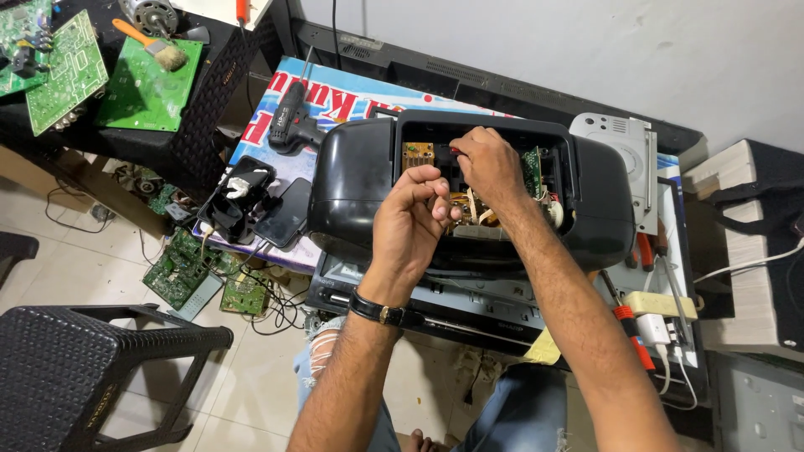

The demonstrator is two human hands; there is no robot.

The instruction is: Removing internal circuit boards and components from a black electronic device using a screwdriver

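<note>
Head view showed both hands inside the open black stereo (352, 188). The left hand (414, 222) was curled shut at 6 o'clock. The right hand (486, 163) pinched a red-tipped tool (455, 151).

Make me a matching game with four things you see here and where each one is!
Things:
1. orange-handled paintbrush
2. black cordless drill
3. black woven plastic stool
4. black wrist strap with gold buckle

Places:
A. on the left arm
B. on the tiled floor, lower left
C. on a green circuit board
D. on the colourful poster, left of the open black plastic music player

Pairs: 1-C, 2-D, 3-B, 4-A
</note>
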